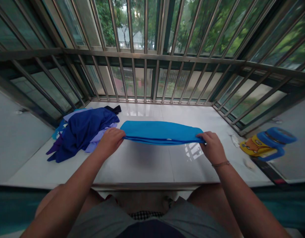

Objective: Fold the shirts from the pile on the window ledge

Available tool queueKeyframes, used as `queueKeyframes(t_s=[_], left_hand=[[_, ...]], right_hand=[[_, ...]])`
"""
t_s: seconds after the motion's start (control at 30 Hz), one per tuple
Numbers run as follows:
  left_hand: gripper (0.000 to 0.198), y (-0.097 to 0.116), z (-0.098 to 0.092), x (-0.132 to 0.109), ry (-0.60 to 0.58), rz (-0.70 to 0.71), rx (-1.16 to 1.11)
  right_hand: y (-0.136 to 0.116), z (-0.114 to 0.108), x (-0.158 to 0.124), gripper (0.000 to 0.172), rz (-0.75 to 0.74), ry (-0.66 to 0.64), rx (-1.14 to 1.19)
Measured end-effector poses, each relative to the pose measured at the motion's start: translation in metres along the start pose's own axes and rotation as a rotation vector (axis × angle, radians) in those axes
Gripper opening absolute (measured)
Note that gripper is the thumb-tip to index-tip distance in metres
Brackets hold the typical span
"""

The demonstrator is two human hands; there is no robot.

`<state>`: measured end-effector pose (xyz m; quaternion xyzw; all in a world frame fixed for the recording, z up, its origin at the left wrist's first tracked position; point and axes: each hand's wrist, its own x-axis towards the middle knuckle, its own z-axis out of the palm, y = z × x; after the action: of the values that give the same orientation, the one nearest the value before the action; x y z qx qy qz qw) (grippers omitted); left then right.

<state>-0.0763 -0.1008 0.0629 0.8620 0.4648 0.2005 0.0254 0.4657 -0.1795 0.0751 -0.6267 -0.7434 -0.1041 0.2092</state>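
The left hand (110,142) was closed on one end of a bright blue cloth (161,132), and the right hand (212,147) was closed on the other end. The fingers of both hands bent over the cloth and held it tight. The cloth was folded into a long, flat strip. It lay across the middle of a shiny white tabletop (135,172), between the two hands, and it sagged a little in the middle. A dark shadow lay on the tabletop under it. I could not tell if the whole cloth touched the tabletop.

Just beside the left hand was a messy pile of clothes (80,132). A dark blue piece of clothing (89,127) lay on top. Light purple cloth (73,114) stuck out from the pile, and a bit of black cloth (113,109) lay at the far end. Some bright blue cloth (57,130) showed behind it too.

Past the right hand sat a yellow thing with a cartoon animal on it (254,147). A round blue thing (275,142) sat close to it, and a long black strip (266,170) lay near the front edge. Two small white bits (234,140) lay near them.

A thin band (220,164) went around the right wrist. Metal window bars (145,76) stood along the far side of the tabletop, with green trees (192,26) outside
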Motion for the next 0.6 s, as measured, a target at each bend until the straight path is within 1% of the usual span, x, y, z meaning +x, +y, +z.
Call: queueKeyframes(t_s=[0.03, 0.1, 0.17, 0.23, 0.3, 0.37, 0.47, 0.6], left_hand=[[0.025, 0.006, 0.01, -0.015, -0.021, 0.006, 0.002], [0.029, 0.016, 0.034, -0.045, -0.093, 0.01, -0.025], [0.032, 0.023, 0.056, -0.071, -0.144, -0.008, -0.073], [0.036, 0.028, 0.07, -0.091, -0.15, -0.035, -0.104], [0.037, 0.032, 0.075, -0.105, -0.138, -0.05, -0.107], [0.036, 0.034, 0.074, -0.112, -0.123, -0.05, -0.099], [0.033, 0.035, 0.072, -0.116, -0.098, -0.027, -0.086], [0.029, 0.035, 0.075, -0.118, -0.059, 0.014, -0.056]], right_hand=[[0.001, 0.006, -0.013, 0.032, 0.002, -0.039, -0.021], [0.003, 0.023, -0.043, 0.037, -0.003, -0.158, -0.046], [0.006, 0.04, -0.073, 0.039, 0.005, -0.262, -0.049], [0.01, 0.052, -0.1, 0.043, 0.032, -0.305, -0.044], [0.014, 0.056, -0.12, 0.047, 0.067, -0.299, -0.047], [0.016, 0.054, -0.131, 0.049, 0.084, -0.292, -0.054], [0.013, 0.049, -0.135, 0.045, 0.112, -0.298, -0.067], [0.003, 0.049, -0.134, 0.037, 0.195, -0.277, -0.069]])
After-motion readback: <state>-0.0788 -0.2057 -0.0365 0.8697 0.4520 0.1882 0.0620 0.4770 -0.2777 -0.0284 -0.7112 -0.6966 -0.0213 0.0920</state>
